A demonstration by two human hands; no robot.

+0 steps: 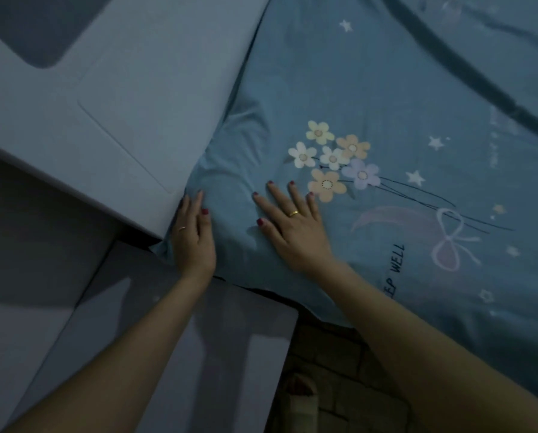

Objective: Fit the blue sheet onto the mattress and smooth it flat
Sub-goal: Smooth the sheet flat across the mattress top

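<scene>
The blue sheet (pixel 370 89), printed with flowers, stars and a bow, covers the mattress and wraps over its near corner. My left hand (pixel 194 237) lies with straight fingers along the side of that corner, where the sheet meets the white headboard. My right hand (pixel 289 226) lies flat and spread on top of the sheet, just below the flower print. Small wrinkles fan out around the corner between the two hands. A long dark fold crosses the sheet at the upper right.
A white panelled headboard (pixel 89 98) runs along the left of the mattress. A low white cabinet top (pixel 199 354) stands below the corner. Tiled floor (pixel 333 385) shows beside it, with a foot partly visible.
</scene>
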